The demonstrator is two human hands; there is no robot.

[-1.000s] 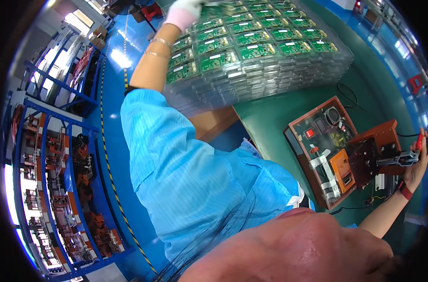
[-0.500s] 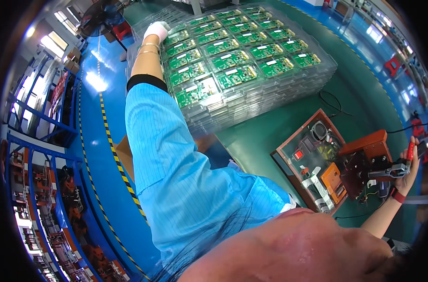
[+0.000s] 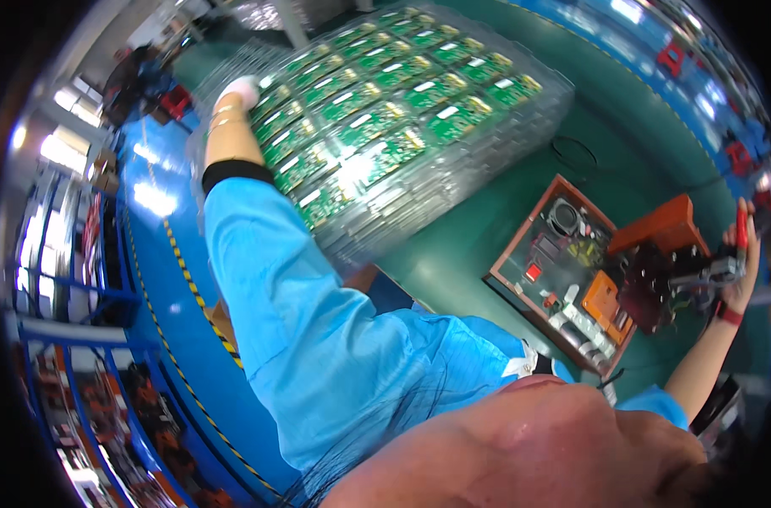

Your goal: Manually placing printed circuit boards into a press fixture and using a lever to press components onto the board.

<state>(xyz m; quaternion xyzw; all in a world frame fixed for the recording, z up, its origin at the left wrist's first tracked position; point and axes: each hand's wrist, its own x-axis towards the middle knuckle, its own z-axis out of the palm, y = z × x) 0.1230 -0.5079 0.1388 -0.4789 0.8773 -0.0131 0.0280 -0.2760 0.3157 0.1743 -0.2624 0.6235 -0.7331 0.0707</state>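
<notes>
The gloved left hand (image 3: 243,90) is at the left edge of the tray stack (image 3: 419,212), green boards (image 3: 345,103) on top; its grip is hidden from me; past the wooden box (image 3: 528,229), the right hand (image 3: 745,273) lies against a red handle (image 3: 742,229); clasped or not, I can't tell.

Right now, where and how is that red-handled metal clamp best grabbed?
Probably by the red handle, coming from the right, where the right hand is. The slim handle sticks up at the outer end of the metal clamp, while a dark block sits at its left end.
</notes>
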